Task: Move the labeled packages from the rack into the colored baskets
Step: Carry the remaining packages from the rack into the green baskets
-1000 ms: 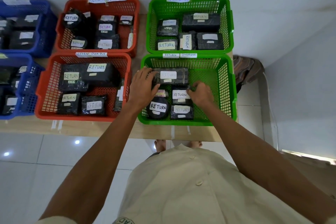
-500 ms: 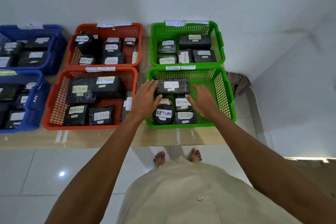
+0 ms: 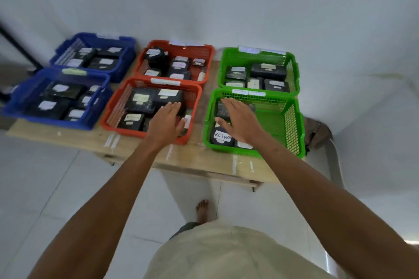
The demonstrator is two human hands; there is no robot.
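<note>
Six baskets in two rows stand on a wooden table [image 3: 140, 154]; each holds several black wrapped packages with white labels. My left hand [image 3: 166, 122] hovers flat, fingers straight, over the near red basket [image 3: 113, 108] and holds nothing. My right hand [image 3: 241, 120] is spread open above the near green basket [image 3: 292, 124], over its left-side packages. A round package marked RETURN [image 3: 221, 137] lies at that basket's front left. The far green basket [image 3: 292, 68], far red basket [image 3: 208, 52] and two blue baskets [image 3: 15, 106] are also filled.
A white wall rises behind the table. A dark pole [image 3: 20, 47] leans at the far left. White tiled floor [image 3: 45, 188] lies below, with my bare foot [image 3: 201, 209] near the table's front edge. A brownish object [image 3: 319, 131] sits right of the table.
Both hands have lifted off the packages in the near green basket. My left hand has moved left over the near red basket. The view has pulled back and swung left.
</note>
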